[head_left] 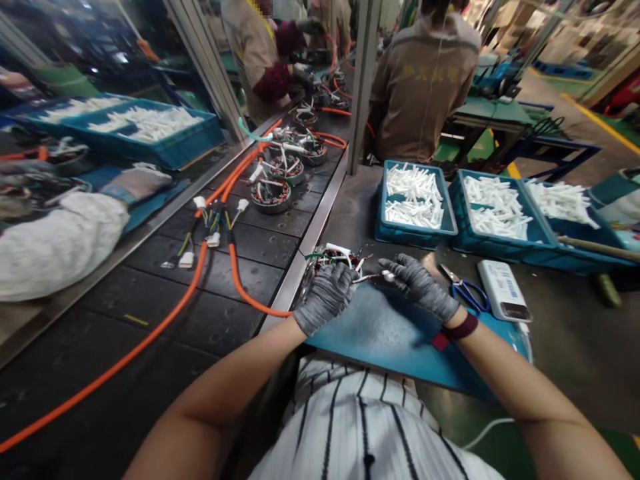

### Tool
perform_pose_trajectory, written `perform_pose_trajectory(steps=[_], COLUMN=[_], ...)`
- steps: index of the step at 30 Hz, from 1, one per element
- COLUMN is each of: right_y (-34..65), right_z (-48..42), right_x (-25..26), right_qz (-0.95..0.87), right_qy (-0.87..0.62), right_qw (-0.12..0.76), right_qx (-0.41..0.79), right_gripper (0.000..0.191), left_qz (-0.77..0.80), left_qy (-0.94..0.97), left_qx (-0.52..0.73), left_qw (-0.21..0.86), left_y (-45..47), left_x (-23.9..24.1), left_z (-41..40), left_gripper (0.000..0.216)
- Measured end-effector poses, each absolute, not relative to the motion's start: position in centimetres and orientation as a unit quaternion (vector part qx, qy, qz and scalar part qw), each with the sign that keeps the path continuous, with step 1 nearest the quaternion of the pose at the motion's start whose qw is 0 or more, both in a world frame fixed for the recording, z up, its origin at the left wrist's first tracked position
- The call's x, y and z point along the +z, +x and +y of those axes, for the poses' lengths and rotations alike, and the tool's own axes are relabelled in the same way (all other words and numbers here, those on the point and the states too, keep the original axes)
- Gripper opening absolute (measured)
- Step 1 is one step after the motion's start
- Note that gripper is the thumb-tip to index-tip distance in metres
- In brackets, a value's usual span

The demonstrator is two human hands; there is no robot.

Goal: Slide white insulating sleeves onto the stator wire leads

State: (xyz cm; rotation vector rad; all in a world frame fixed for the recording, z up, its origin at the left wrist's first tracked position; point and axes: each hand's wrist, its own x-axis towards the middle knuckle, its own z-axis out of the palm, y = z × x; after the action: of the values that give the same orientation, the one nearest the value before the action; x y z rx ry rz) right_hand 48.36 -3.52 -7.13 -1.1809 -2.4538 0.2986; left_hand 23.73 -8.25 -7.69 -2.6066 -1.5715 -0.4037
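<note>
Both my hands wear grey knit gloves. My left hand (pixel 326 293) is closed over a round motor stator (pixel 334 257) with coloured wires, holding it at the far edge of a blue mat (pixel 385 333). My right hand (pixel 419 285) pinches a small white sleeve (pixel 387 274) on a thin wire that runs from the stator. The stator's lower part is hidden under my left glove.
Blue-handled scissors (pixel 465 288) and a white box (pixel 503 290) lie right of my hands. Three blue bins of white sleeves (pixel 415 197) stand behind. On the left a black conveyor (pixel 240 267) carries an orange cable (pixel 235 273) and more stators (pixel 271 195). Other people work further along.
</note>
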Motion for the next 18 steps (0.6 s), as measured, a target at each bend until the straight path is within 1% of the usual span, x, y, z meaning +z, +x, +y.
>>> perform_pose_trajectory(steps=[3,6,11,13,16,18], right_y=[47.8,47.3,47.8,48.0,47.8,47.3], right_z=[-4.7,-4.2,-4.1,-3.9,-3.1,-2.5], right_x=[-8.5,-8.9,-8.3,-7.8,-6.9,-6.5], right_qz=[-0.872,-0.873,-0.901,-0.919,-0.948,-0.955], right_qy=[-0.432,-0.430,-0.362,-0.332,-0.283,-0.265], right_qw=[0.202,0.206,0.218,0.198,0.141,0.130], right_qx=[0.113,0.103,0.091,0.076,0.035,0.043], right_gripper=[0.036,0.040,0.039,0.036,0.034,0.033], left_qz=[-0.512,-0.515,-0.526,-0.536,-0.558,-0.566], left_qy=[-0.849,-0.849,-0.844,-0.837,-0.822,-0.815], left_qx=[-0.124,-0.115,-0.103,-0.110,-0.114,-0.119], left_qw=[0.034,0.039,0.033,0.026,-0.006,-0.034], left_y=[23.6,23.6,23.9,24.2,24.5,24.5], left_x=[-7.6,-7.3,-7.1,-7.2,-7.1,-6.9], left_z=[-8.2,-8.2,-8.1,-7.9,-7.6,-7.5], left_gripper=[0.021,0.024,0.020,0.019,0.017,0.016])
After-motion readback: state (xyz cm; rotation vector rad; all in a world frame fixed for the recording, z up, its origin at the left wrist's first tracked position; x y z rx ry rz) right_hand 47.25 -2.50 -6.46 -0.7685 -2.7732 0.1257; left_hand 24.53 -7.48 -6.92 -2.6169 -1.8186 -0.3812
